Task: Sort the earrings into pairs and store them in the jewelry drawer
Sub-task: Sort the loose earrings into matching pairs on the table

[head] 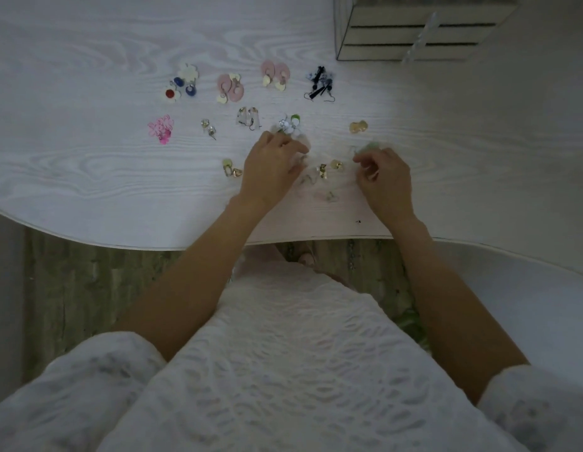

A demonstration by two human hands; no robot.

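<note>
Earrings (322, 172) near the jewelry drawer (414, 27) looked light and fragile; our left hand (270, 168) curled, contents unclear, our right hand (383, 177) pinched a green one (370, 147).

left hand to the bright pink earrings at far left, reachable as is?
Probably yes. The left hand rests among the middle earrings, and the bright pink earrings lie apart to its left on bare table; only small crystal studs lie near the path.
</note>
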